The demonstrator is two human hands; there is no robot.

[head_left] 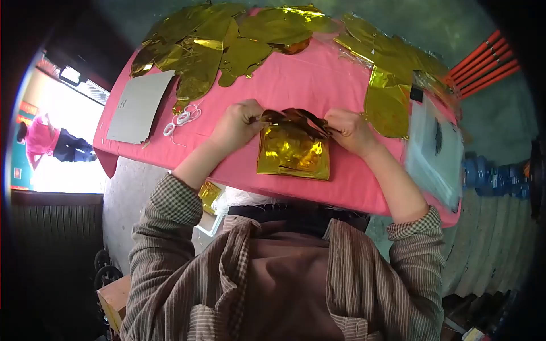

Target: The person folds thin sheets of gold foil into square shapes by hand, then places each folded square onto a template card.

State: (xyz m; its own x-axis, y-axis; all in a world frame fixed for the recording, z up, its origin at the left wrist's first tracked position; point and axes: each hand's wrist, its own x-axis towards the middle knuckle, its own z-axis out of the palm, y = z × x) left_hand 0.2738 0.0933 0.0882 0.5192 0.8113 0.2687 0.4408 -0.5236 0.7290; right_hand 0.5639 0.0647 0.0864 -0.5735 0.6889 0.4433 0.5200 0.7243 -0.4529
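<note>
A folded gold foil balloon (293, 150) lies in front of me on the pink tablecloth, its near part a flat square packet. The darker upper edge of the foil stands up, creased, between my two hands. My left hand (239, 122) pinches the left corner of that edge, fingers curled in. At the right corner, my right hand (350, 131) grips the same foil between thumb and fingers. Left of my left hand lies a loose bundle of white string (185, 116).
Several flat gold foil balloons (199, 59) cover the table's far edge. A stack of grey cardboard sheets (139, 108) lies at the left, clear plastic bags (435, 148) at the right. Orange poles (486, 65) and blue water bottles (492, 175) stand beyond. A person (54, 139) is outside the doorway.
</note>
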